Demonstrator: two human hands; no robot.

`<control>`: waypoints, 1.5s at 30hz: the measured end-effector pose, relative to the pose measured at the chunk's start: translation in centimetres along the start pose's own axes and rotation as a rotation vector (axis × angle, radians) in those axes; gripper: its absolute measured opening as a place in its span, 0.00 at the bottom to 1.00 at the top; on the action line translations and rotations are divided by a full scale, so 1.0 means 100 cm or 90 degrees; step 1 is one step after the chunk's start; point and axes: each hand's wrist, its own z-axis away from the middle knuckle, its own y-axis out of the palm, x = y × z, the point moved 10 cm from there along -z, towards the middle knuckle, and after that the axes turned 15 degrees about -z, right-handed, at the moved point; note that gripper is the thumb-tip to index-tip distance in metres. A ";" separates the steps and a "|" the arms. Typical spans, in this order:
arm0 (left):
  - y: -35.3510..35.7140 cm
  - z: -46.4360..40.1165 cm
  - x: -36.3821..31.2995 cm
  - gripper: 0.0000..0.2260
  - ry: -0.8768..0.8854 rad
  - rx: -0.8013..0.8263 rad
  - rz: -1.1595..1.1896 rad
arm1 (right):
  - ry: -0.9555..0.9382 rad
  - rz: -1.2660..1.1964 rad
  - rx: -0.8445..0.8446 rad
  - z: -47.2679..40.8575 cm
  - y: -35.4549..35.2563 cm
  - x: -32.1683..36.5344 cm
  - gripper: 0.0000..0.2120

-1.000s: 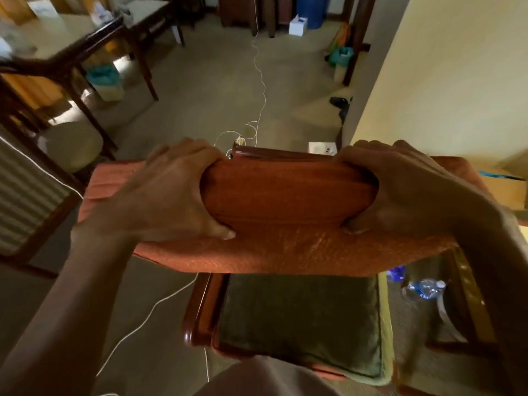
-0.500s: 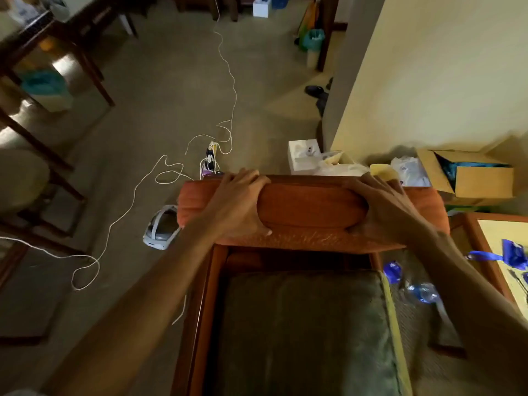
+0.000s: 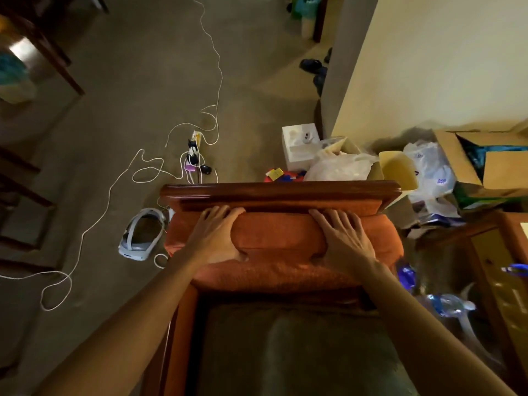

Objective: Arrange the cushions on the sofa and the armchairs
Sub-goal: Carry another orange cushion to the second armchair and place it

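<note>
An orange back cushion (image 3: pixel 281 238) stands upright against the wooden backrest (image 3: pixel 280 192) of an armchair. My left hand (image 3: pixel 217 235) holds its top edge on the left, fingers reaching over toward the backrest and thumb dug into the front. My right hand (image 3: pixel 343 238) holds the top edge on the right in the same way, fingers spread. The fabric bulges between the two hands. A dark green seat cushion (image 3: pixel 300 352) lies on the chair seat below.
Behind the chair are a white box (image 3: pixel 297 147), plastic bags (image 3: pixel 340 167) and an open cardboard box (image 3: pixel 491 164). On the carpet to the left lie a white headset (image 3: pixel 140 235) and white cables (image 3: pixel 114 190). A wooden side table (image 3: pixel 503 270) and plastic bottles (image 3: pixel 445 307) stand on the right.
The orange cushion went from held up in front of me down and forward until it stands against the armchair's backrest. Both hands stayed on its top edge, and my view tilted downward.
</note>
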 end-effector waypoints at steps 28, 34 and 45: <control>0.026 0.138 -0.056 0.28 -0.214 -0.305 0.240 | -0.005 -0.078 -0.090 0.073 0.056 0.052 0.24; 0.118 0.178 -0.105 0.30 -0.104 -0.036 0.254 | 0.359 -0.026 0.440 0.107 0.170 -0.014 0.59; 0.123 0.170 -0.118 0.67 0.131 0.275 -0.018 | 0.279 -0.123 0.385 0.212 0.141 0.039 0.44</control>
